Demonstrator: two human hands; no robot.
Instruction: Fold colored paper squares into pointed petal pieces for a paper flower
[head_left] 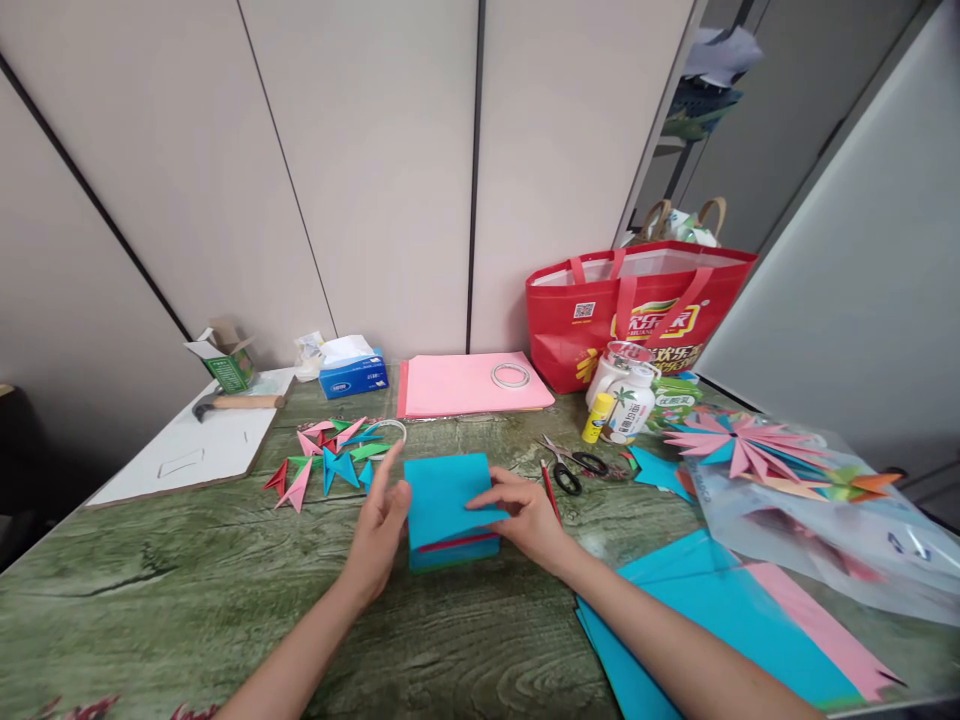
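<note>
A small stack of square paper sheets [447,492], blue on top with a red sheet showing at its front edge, lies on the green wood-grain table [187,590]. My left hand [381,530] rests against the stack's left edge, thumb on the paper and index finger raised. My right hand [525,512] lies on the stack's right side, fingers pressing the top blue sheet and curling at its edge.
Folded paper points [330,458] lie left of the stack. Behind are pink sheets [469,385] with a tape ring [511,375], a tissue box [352,375] and a red bag [637,305]. Scissors [570,465], glue stick [597,417], paper flowers [739,445] and large blue sheets [720,610] lie right.
</note>
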